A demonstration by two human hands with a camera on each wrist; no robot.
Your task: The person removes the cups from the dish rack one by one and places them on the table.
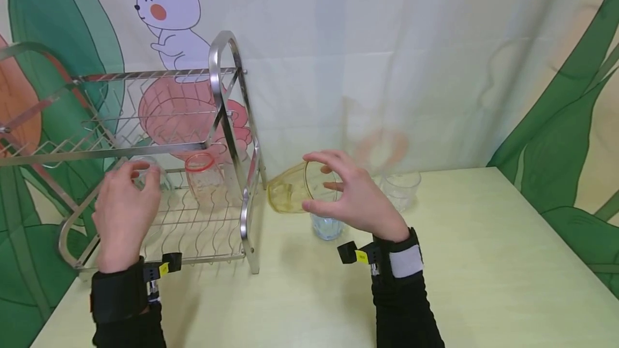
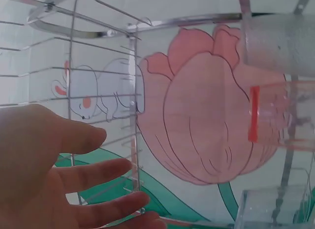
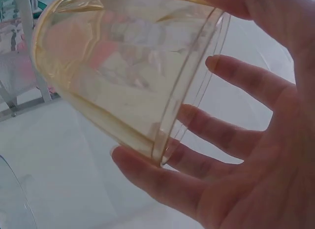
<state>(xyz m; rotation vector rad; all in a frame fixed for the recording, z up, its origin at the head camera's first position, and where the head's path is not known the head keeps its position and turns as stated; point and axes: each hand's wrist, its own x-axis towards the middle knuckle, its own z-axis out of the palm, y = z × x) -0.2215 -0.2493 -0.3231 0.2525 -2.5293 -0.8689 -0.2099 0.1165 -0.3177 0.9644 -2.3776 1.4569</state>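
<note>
My right hand (image 1: 355,192) grips a yellow-tinted glass (image 1: 287,189) by its rim, with thumb and fingers on either side. The glass lies tilted sideways above the table, its base toward the rack. My left hand (image 1: 127,205) is at the lower tier of the metal dish rack (image 1: 249,203), its fingers spread and holding nothing in the left wrist view. Just beyond it stands a clear glass (image 2: 270,209). A red-rimmed glass (image 1: 205,181) is beside that one on the lower tier, with another clear glass (image 2: 283,44) on its far side.
Below the yellow glass, a bluish glass (image 1: 327,227) stands on the table (image 1: 483,262). A clear glass (image 1: 401,193) stands behind my right wrist. The rack's upper tier (image 1: 121,146) overhangs the lower one. A printed curtain (image 1: 387,42) hangs behind the table.
</note>
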